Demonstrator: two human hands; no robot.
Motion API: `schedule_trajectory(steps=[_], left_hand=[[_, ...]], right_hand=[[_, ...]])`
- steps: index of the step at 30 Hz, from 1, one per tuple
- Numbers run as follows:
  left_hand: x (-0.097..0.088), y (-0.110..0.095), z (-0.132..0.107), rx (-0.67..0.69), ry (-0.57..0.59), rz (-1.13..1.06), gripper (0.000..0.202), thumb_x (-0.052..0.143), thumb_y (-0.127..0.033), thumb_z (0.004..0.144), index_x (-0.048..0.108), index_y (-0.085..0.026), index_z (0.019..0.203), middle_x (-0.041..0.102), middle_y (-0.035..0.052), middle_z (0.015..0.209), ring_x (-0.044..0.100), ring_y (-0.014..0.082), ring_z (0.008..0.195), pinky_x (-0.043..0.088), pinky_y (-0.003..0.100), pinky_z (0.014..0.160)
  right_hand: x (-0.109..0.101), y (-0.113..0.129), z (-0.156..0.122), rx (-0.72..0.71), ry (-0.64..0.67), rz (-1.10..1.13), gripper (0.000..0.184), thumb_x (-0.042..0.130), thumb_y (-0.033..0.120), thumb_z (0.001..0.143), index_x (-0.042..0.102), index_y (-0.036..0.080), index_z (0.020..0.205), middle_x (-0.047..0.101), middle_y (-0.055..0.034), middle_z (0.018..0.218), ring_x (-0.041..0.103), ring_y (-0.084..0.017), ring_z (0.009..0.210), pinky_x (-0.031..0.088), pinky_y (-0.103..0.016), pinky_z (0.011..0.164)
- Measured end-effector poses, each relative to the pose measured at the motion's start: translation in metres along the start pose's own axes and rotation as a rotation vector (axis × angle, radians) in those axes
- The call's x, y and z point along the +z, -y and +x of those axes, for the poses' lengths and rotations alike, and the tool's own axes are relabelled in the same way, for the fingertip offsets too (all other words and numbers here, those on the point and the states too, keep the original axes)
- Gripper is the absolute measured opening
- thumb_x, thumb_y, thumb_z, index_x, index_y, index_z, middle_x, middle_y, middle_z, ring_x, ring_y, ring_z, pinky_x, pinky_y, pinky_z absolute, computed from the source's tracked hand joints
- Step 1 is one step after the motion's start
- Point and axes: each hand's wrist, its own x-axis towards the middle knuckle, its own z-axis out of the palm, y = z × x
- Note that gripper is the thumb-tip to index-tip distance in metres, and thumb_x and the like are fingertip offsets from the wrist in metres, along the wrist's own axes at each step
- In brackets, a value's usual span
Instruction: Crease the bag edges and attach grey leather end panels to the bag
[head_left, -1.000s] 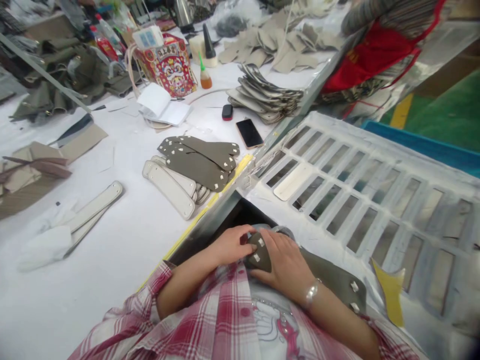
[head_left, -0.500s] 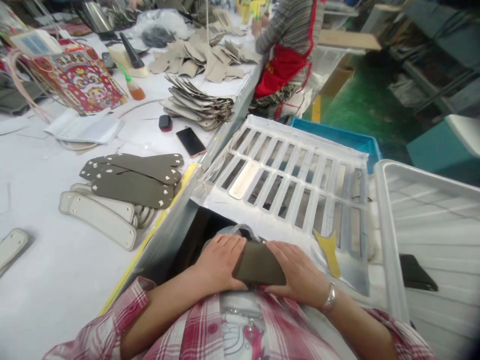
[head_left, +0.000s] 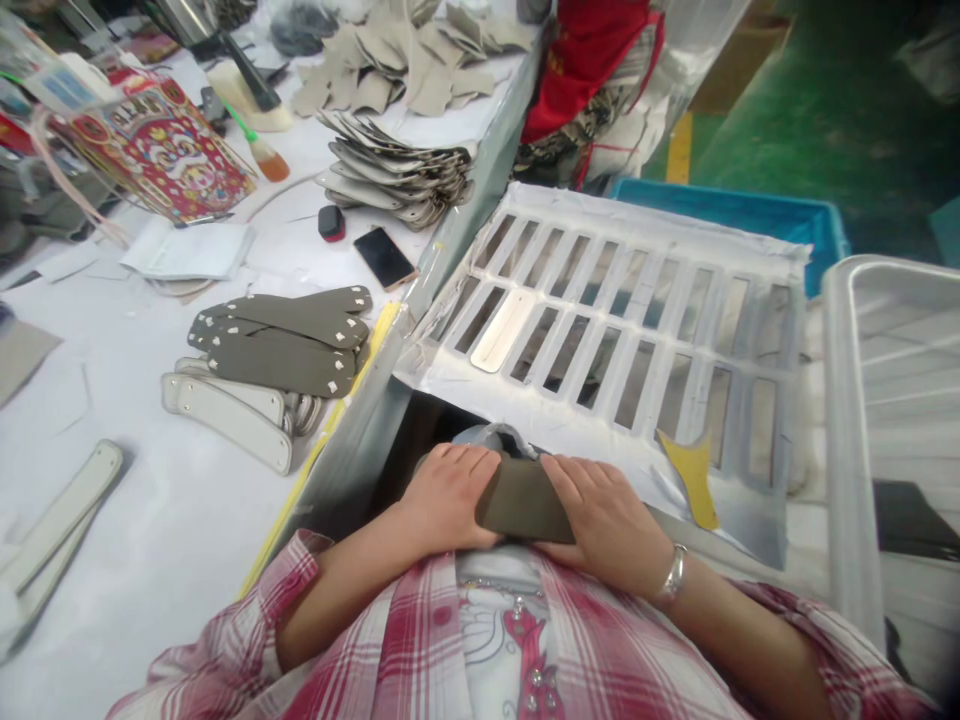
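Note:
Close to my body, a dark olive-grey strap-like piece [head_left: 523, 500] is gripped at both ends. My left hand [head_left: 454, 497] clasps its left end, thumb at the near edge and fingers over the top. On the other end, my right hand [head_left: 604, 515] holds it the same way. The piece's underside is hidden. Left of me on the white table, several dark olive strips [head_left: 289, 355] with pale patches at their ends lie stacked beside pale grey strips [head_left: 232, 415] with small metal studs. More pale strips [head_left: 71, 525] rest farther left.
A white slotted crate [head_left: 555, 270] stands ahead, bearing a cream strip [head_left: 501, 332] and a yellow scraper-like piece [head_left: 691, 480]. Right is a clear plastic bin [head_left: 851, 430]; behind, a blue bin [head_left: 735, 210]. A phone [head_left: 384, 258] and stacked pieces [head_left: 397, 170] lie near the table edge.
The view has tilted down and shifted, so the co-worker's upper body has left the picture. Both hands keep hold of the olive-grey piece, its top face turned slightly.

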Motion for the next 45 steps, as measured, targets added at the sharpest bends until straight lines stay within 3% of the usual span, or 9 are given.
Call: schedule_trajectory(steps=[5,11,17,22,27,34,38,41,45], left_hand=[[0.000,-0.002,-0.001,-0.004,0.022,0.042,0.071,0.067,-0.049,0.056,0.045,-0.015,0.114,0.054,0.0110,0.112,0.046,0.0277,0.100,0.028,0.040,0.091],[-0.001,-0.006,-0.002,0.002,-0.004,0.072,0.067,0.063,-0.054,0.059,0.047,-0.013,0.109,0.056,0.0111,0.104,0.048,0.0276,0.094,0.031,0.040,0.085],[-0.008,0.015,-0.007,0.060,0.033,-0.004,0.081,0.053,-0.075,0.061,0.046,-0.015,0.115,0.055,0.0109,0.112,0.049,0.0268,0.097,0.033,0.038,0.086],[-0.005,0.033,-0.010,-0.035,0.004,-0.085,0.059,0.048,-0.066,0.074,0.054,-0.018,0.107,0.059,0.0064,0.105,0.052,0.0232,0.093,0.038,0.035,0.082],[0.000,0.034,-0.007,-0.042,-0.054,-0.134,0.050,0.045,-0.062,0.079,0.057,-0.019,0.102,0.061,0.0041,0.101,0.052,0.0208,0.092,0.039,0.034,0.080],[-0.002,0.030,-0.007,-0.041,-0.051,0.017,0.035,0.032,-0.037,0.092,0.056,-0.016,0.105,0.059,0.0086,0.100,0.049,0.0216,0.092,0.037,0.035,0.077],[-0.001,0.027,-0.005,-0.036,-0.021,0.089,0.035,0.026,-0.032,0.093,0.057,-0.017,0.099,0.059,0.0071,0.090,0.050,0.0203,0.084,0.035,0.035,0.072],[-0.002,0.024,-0.005,-0.042,-0.023,0.126,0.034,0.026,-0.032,0.093,0.057,-0.017,0.094,0.059,0.0064,0.086,0.050,0.0199,0.079,0.034,0.036,0.074],[-0.007,0.018,0.000,0.005,-0.068,0.236,0.036,0.029,-0.032,0.092,0.060,-0.014,0.085,0.060,0.0086,0.081,0.051,0.0225,0.080,0.029,0.045,0.088]], right_hand=[[-0.002,0.006,0.002,-0.016,-0.015,-0.026,0.096,0.046,0.077,0.066,0.040,0.007,0.131,0.047,-0.0173,0.121,0.043,-0.029,0.105,0.029,-0.044,0.093],[0.002,0.010,0.003,0.088,-0.001,-0.049,0.060,0.043,0.056,0.083,0.045,0.015,0.126,0.050,-0.0115,0.118,0.046,-0.024,0.101,0.033,-0.039,0.086],[-0.001,0.011,0.002,0.143,0.037,-0.038,0.049,0.046,0.050,0.084,0.049,0.017,0.121,0.054,-0.0085,0.110,0.049,-0.022,0.094,0.035,-0.036,0.079],[-0.005,0.011,0.012,0.209,0.088,-0.006,0.048,0.046,0.056,0.082,0.054,0.017,0.110,0.056,-0.0082,0.100,0.051,-0.022,0.089,0.036,-0.036,0.076],[-0.005,0.020,0.032,0.205,0.148,-0.058,0.047,0.042,0.058,0.083,0.056,0.016,0.098,0.057,-0.0080,0.087,0.052,-0.023,0.082,0.036,-0.039,0.077],[0.007,0.047,0.068,0.126,0.112,0.020,0.029,0.031,0.035,0.092,0.052,0.021,0.104,0.057,-0.0064,0.099,0.052,-0.020,0.089,0.035,-0.034,0.076],[0.003,0.029,0.055,0.105,0.136,-0.031,0.031,0.031,0.039,0.092,0.051,0.022,0.109,0.059,-0.0052,0.097,0.054,-0.019,0.087,0.034,-0.036,0.081],[-0.005,0.009,0.036,0.145,0.154,-0.130,0.036,0.032,0.044,0.091,0.056,0.020,0.102,0.061,-0.0059,0.084,0.056,-0.020,0.083,0.031,-0.040,0.087],[-0.010,0.001,0.027,0.292,0.261,-0.073,0.042,0.025,0.048,0.092,0.056,0.019,0.089,0.061,-0.0043,0.082,0.058,-0.017,0.076,0.034,-0.029,0.067]])
